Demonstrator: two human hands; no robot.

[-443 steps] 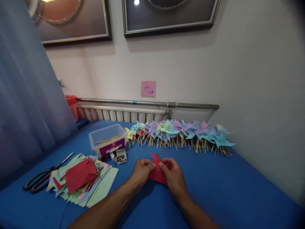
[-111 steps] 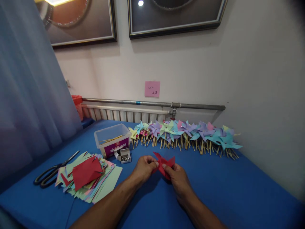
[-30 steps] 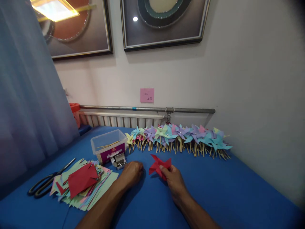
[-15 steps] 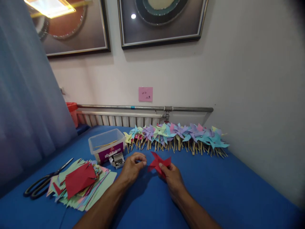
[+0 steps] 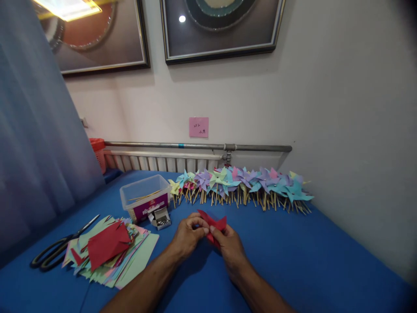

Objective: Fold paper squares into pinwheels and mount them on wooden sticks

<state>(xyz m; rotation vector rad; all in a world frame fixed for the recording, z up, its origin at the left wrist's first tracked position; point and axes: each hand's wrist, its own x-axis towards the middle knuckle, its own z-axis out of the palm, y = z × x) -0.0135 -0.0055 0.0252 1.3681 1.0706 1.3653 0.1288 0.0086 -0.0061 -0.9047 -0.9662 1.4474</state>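
Observation:
A red paper pinwheel (image 5: 220, 223), its blades folded in, is pinched between the thumb and fingers of my right hand (image 5: 233, 252). My left hand (image 5: 189, 237) meets it from the left, thumb and forefinger pressed together at the paper's near side. Whatever those left fingertips pinch is too small or hidden to make out. Left of my left hand stands a small open box (image 5: 162, 221) of metal pins. Further left lies a pile of cut paper sheets (image 5: 140, 256) in several colours, topped by a red sheet (image 5: 107, 245).
Black-handled scissors (image 5: 52, 254) lie beside the paper pile. Behind the pin box, a clear plastic tub (image 5: 166, 191) holds thin wooden sticks (image 5: 145, 196). Many finished pinwheels on sticks (image 5: 241, 184) line the back of the blue table (image 5: 293, 265), near the wall pipe (image 5: 202, 147).
My left hand has moved right, from apart to touching the red pinwheel. The pinwheel has tilted and shifted slightly left in my right hand.

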